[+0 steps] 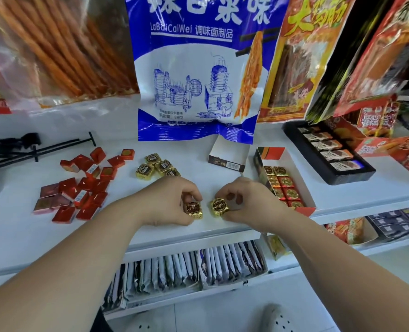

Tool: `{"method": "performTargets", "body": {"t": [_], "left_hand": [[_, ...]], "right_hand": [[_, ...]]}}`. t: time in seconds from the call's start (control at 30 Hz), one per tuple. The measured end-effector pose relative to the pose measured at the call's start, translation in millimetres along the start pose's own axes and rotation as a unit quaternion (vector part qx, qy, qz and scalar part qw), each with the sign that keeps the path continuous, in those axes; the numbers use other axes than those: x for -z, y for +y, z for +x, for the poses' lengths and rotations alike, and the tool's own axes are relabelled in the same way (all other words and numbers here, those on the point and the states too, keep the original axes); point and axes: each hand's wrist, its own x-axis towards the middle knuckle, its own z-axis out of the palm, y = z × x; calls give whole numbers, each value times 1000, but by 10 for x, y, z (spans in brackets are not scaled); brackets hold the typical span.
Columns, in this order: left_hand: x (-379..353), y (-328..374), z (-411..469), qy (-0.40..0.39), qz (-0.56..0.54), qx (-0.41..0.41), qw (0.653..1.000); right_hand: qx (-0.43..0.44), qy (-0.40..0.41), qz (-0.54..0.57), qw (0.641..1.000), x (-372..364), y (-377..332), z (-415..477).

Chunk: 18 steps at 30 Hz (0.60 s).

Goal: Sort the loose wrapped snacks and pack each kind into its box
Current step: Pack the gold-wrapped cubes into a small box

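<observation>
The left hand (172, 200) and right hand (246, 200) are each pinching a gold snack (194, 209); one box (296, 168) is sitting partly filled, while red snacks (84, 185) and a gold cluster (158, 166) are lying loose.

Legible print on the shelf stock: one bag readable, the rest blurred.
The blue-and-white bag (198, 68) bore "LaBaiCaiWei" followed by 调味面制品; the larger white characters above were cut off at the frame edge. The red bag (301, 56) beside it showed big yellow characters, too blurred to read. The small open box (225, 161) had a barcode, digits illegible. Each gold-wrapped snack (219, 206) had a round dark seal, script not decipherable.
</observation>
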Motion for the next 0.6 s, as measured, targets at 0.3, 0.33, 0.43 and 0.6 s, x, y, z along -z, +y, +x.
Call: {"method": "performTargets", "body": {"t": [0.3,0.33,0.43,0.6], "left_hand": [[-40,-31,49,24,-8,12,1000],[-40,-27,48,25,-6,12,1000],[-14,-24,34,7,0,-9,1000],[-6,-36,26,26,12,-11,1000]], "right_hand": [[-44,14,-35,998,-23,-87,19],[-35,11,-34,999,-20,-95,21],[13,-46,-16,999,18,-93,7],[-3,-71,-8,997,52,-82,-11]]}}
